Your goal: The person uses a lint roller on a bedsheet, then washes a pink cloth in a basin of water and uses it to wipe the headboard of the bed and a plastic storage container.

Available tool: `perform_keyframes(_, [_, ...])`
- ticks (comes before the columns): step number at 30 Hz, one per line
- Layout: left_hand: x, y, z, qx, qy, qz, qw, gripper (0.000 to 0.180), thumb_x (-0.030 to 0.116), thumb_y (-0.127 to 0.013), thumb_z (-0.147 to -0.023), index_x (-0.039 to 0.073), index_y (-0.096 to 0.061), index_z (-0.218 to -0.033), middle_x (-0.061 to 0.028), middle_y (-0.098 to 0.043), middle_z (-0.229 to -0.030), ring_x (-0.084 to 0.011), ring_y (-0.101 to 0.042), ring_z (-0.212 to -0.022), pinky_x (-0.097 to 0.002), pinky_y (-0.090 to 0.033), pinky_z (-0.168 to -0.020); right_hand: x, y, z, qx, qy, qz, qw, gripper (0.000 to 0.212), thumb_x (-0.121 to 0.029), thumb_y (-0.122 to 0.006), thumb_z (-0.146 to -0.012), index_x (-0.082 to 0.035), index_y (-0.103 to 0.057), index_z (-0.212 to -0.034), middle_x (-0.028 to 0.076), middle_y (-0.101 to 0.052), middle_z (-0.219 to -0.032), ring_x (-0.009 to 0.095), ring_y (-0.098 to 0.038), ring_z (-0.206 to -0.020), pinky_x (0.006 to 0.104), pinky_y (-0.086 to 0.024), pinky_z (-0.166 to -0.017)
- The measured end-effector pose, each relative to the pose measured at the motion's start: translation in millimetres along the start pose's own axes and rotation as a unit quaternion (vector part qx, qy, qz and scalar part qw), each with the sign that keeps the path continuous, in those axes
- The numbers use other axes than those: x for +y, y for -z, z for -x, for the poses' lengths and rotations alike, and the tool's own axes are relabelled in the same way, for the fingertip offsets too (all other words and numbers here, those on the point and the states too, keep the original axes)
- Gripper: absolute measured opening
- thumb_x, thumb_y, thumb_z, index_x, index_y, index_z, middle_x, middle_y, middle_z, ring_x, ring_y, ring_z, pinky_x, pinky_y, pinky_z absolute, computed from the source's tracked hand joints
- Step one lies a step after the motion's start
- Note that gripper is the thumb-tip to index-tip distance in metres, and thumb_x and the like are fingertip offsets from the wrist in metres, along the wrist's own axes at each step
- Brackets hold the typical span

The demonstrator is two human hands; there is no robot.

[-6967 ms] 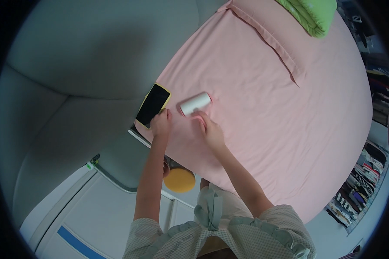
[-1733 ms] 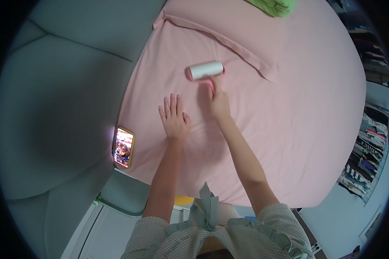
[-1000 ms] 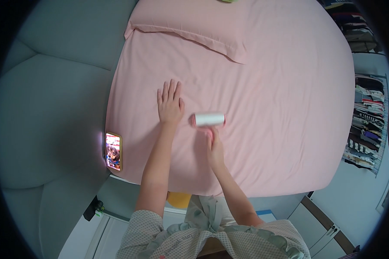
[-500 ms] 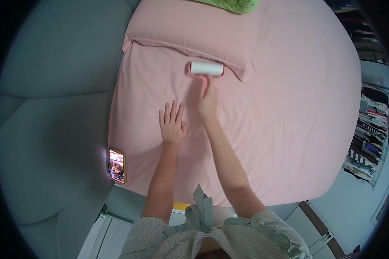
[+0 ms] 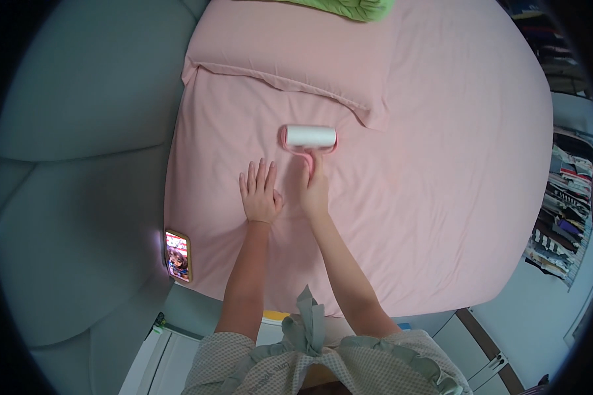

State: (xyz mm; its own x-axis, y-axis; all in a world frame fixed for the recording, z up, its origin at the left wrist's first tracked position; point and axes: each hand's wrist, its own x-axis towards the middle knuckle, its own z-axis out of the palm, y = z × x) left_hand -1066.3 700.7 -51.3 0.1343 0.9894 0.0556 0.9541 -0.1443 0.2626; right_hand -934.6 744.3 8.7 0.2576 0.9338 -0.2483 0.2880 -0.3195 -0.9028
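My right hand [image 5: 315, 187] is wrapped round the pink handle of a lint roller [image 5: 311, 136]. Its white cylinder lies crosswise on the pink bed sheet [image 5: 428, 197], below the edge of a pink pillow [image 5: 290, 49]. To the left of the handle, my left hand [image 5: 261, 196] rests flat on the sheet with its fingers stretched out, holding nothing. Slight creases show in the sheet around both hands.
A lit phone [image 5: 178, 255] lies at the bed's left edge, against a grey-green padded panel [image 5: 79, 230]. Green folded fabric [image 5: 356, 8] sits on the pillow's top edge. Hanging clothes [image 5: 560, 217] line the right side, beyond the bed.
My right hand has drawn the lint roller back toward me, away from the pillow's edge. My left hand stays flat in nearly the same place.
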Motion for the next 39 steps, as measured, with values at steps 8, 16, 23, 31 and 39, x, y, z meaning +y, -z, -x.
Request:
perform_keyframes(8, [5, 1, -2, 0.015, -0.013, -0.014, 1.000, 0.067, 0.017, -0.050, -0.074, 0.016, -0.040, -0.140, -0.0078, -0.035, -0.146, -0.0309, -0.029, -0.135, -0.0532, -0.020, -0.110, -2, -4, -56, 0.039, 0.085, 0.049, 0.994, 0.040, -0.017, -0.042, -0.095, -0.009, -0.041, -0.134, 0.024, -0.060, -0.106, 0.042, -0.058, -0.096, 0.0438, -0.046, -0.079])
perform_keyframes(16, [8, 10, 5, 0.037, -0.013, -0.011, 0.999, 0.063, 0.015, -0.049, -0.079, 0.011, -0.036, -0.140, -0.0097, -0.034, -0.146, -0.0306, -0.031, -0.134, -0.0505, -0.022, -0.110, 45, 25, 60, -0.013, 0.073, 0.017, 0.997, 0.037, -0.017, -0.045, -0.094, -0.005, -0.043, -0.128, 0.025, -0.060, -0.108, 0.042, -0.057, -0.098, 0.0445, -0.046, -0.080])
perform_keyframes(23, [15, 12, 63, 0.049, 0.058, -0.042, 0.996, 0.059, 0.019, -0.048, -0.085, 0.004, -0.034, -0.140, -0.0128, -0.034, -0.146, -0.0307, -0.031, -0.134, -0.0481, -0.022, -0.111, 88, 98, 199, -0.124, 0.056, 0.101, 0.986, 0.034, -0.013, -0.046, -0.093, -0.004, -0.044, -0.126, 0.024, -0.056, -0.116, 0.042, -0.057, -0.102, 0.0416, -0.046, -0.085])
perform_keyframes(31, [7, 25, 123, 0.039, 0.103, -0.056, 0.992, 0.060, 0.022, -0.048, -0.084, 0.008, -0.035, -0.141, -0.0126, -0.035, -0.145, -0.0302, -0.028, -0.136, -0.0485, -0.020, -0.111, 115, 203, 256, -0.312, 0.015, 0.188, 0.931, 0.034, -0.013, -0.050, -0.090, -0.010, -0.047, -0.124, 0.020, -0.062, -0.105, 0.040, -0.061, -0.090, 0.0430, -0.050, -0.076])
perform_keyframes(39, [-27, 36, 150, 0.049, 0.190, -0.040, 0.980, 0.064, 0.018, -0.047, -0.083, 0.005, -0.029, -0.143, -0.0142, -0.028, -0.148, -0.0335, -0.025, -0.137, -0.0507, -0.016, -0.112, 53, 110, 181, -0.356, 0.109, 0.172, 0.912, 0.033, -0.020, -0.050, -0.093, -0.014, -0.050, -0.126, 0.017, -0.062, -0.108, 0.038, -0.060, -0.093, 0.0432, -0.049, -0.077])
